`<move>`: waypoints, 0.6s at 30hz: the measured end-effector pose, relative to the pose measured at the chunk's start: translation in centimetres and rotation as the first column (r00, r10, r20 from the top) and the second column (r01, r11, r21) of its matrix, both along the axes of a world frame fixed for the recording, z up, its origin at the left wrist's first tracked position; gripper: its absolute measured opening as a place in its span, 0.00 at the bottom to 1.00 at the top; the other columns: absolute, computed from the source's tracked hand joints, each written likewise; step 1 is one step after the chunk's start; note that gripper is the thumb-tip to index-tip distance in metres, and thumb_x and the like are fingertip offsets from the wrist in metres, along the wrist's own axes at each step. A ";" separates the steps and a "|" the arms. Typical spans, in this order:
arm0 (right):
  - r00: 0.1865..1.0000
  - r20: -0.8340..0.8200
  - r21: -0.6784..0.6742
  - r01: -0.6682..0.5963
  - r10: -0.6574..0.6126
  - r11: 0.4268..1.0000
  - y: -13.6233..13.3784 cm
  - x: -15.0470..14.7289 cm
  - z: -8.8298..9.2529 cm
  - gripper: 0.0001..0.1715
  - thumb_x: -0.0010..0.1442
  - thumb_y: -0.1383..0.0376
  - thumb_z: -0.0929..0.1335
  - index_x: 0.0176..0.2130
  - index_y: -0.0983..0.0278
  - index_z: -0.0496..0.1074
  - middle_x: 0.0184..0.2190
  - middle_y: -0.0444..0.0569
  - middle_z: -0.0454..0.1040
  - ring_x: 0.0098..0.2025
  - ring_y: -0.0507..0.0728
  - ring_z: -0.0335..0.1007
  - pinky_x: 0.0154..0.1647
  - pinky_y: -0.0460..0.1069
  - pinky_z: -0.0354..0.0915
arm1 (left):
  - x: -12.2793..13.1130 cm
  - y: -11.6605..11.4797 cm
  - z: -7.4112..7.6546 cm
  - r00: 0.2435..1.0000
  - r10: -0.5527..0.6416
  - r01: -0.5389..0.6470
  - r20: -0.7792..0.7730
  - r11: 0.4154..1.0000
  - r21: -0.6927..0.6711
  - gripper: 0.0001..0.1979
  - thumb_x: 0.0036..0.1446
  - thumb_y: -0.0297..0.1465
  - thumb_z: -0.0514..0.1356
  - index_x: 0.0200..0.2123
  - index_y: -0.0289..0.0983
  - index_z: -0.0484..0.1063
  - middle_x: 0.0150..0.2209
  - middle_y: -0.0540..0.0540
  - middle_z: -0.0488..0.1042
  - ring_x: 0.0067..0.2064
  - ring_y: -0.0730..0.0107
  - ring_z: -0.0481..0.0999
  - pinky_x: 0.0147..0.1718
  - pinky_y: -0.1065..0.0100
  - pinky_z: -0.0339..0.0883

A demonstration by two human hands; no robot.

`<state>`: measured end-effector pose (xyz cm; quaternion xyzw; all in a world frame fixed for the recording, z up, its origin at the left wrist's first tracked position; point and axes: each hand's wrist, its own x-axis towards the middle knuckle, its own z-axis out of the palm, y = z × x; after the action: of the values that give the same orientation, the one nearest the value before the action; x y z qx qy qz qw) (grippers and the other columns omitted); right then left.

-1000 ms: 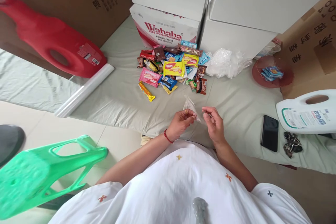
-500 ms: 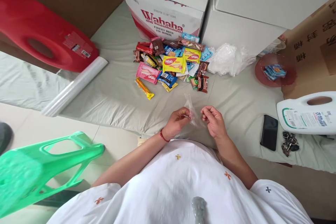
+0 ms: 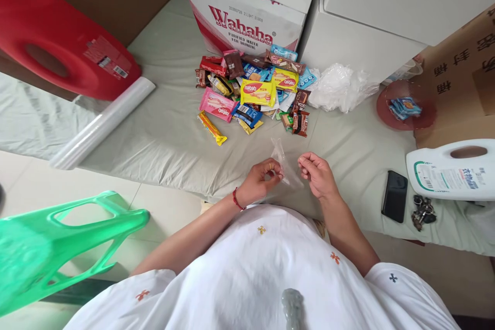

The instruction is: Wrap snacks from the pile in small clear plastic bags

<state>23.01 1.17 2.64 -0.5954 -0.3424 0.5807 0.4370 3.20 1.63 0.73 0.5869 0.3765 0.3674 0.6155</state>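
Observation:
Between my hands is a small clear plastic bag (image 3: 285,167), thin and see-through, upright just in front of my shirt. My left hand (image 3: 262,179), with a red cord at its wrist, pinches the bag's left side. To the right of it my right hand (image 3: 315,172) has thumb and forefinger pressed together close to the bag; whether they hold anything is too fine to make out. Beyond both hands lies a heap of wrapped snacks (image 3: 258,94), with yellow, pink, blue and brown packets. A crumpled pile of clear bags (image 3: 340,88) sits right of the heap.
White cartons (image 3: 247,15) stand behind the snacks. On the left are a red jug (image 3: 96,56), a plastic film roll (image 3: 104,122) and a green stool (image 3: 77,240). On the right are a reddish dish (image 3: 381,108) with blue packets, a white detergent bottle (image 3: 450,170), a phone (image 3: 394,196) and keys (image 3: 423,211).
My hands stay near the bag, the right one a touch higher. The bag's lower part spreads slightly wider. The whole view has shifted a little.

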 end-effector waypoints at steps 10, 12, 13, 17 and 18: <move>0.945 0.257 0.121 -0.238 0.201 0.964 0.2 -0.5 -0.4 0.25 0.59 0.43 0.72 0.28 0.61 0.71 0.21 0.41 0.65 0.25 0.50 0.57 0.25 0.46 0.56 | 0.8 -0.8 0.5 0.993 -0.080 0.091 -0.091 0.988 0.122 0.06 0.60 0.34 0.62 0.32 0.38 0.74 0.36 0.44 0.75 0.37 0.67 0.72 0.40 0.65 0.67; 0.968 0.196 0.080 -0.177 0.159 0.981 0.4 0.4 0.0 0.24 0.56 0.44 0.73 0.28 0.61 0.71 0.21 0.40 0.64 0.23 0.49 0.53 0.21 0.45 0.50 | 0.0 -0.6 0.3 0.996 -0.060 0.062 -0.067 0.997 0.041 0.08 0.60 0.36 0.63 0.33 0.38 0.74 0.37 0.44 0.75 0.38 0.67 0.72 0.40 0.65 0.67; 0.976 0.156 0.045 -0.163 0.154 0.986 0.5 1.0 0.2 0.24 0.54 0.44 0.74 0.27 0.61 0.71 0.21 0.40 0.64 0.22 0.48 0.51 0.20 0.45 0.47 | -0.5 -0.5 0.2 0.998 -0.044 0.044 -0.043 0.999 -0.006 0.09 0.59 0.38 0.64 0.33 0.38 0.74 0.37 0.44 0.75 0.38 0.67 0.72 0.40 0.66 0.67; 0.988 0.048 -0.048 -0.142 0.145 0.989 0.6 3.2 1.3 0.25 0.48 0.46 0.77 0.25 0.61 0.69 0.19 0.39 0.62 0.20 0.47 0.47 0.18 0.44 0.42 | -2.3 -0.1 -0.2 0.994 0.052 -0.036 0.092 0.985 -0.168 0.12 0.55 0.40 0.68 0.31 0.37 0.75 0.35 0.45 0.74 0.39 0.66 0.72 0.40 0.66 0.66; 0.990 0.035 -0.054 -0.132 0.134 0.990 0.6 3.5 1.4 0.26 0.47 0.46 0.78 0.24 0.62 0.69 0.19 0.39 0.62 0.20 0.46 0.47 0.18 0.44 0.42 | -2.5 0.0 -0.2 0.992 0.067 -0.047 0.109 0.982 -0.180 0.12 0.55 0.40 0.69 0.31 0.37 0.75 0.35 0.45 0.74 0.39 0.67 0.72 0.41 0.66 0.66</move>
<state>26.54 1.74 4.05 -0.5936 -0.3746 0.6056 0.3748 0.66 1.58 0.52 0.4966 0.3885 0.3830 0.6751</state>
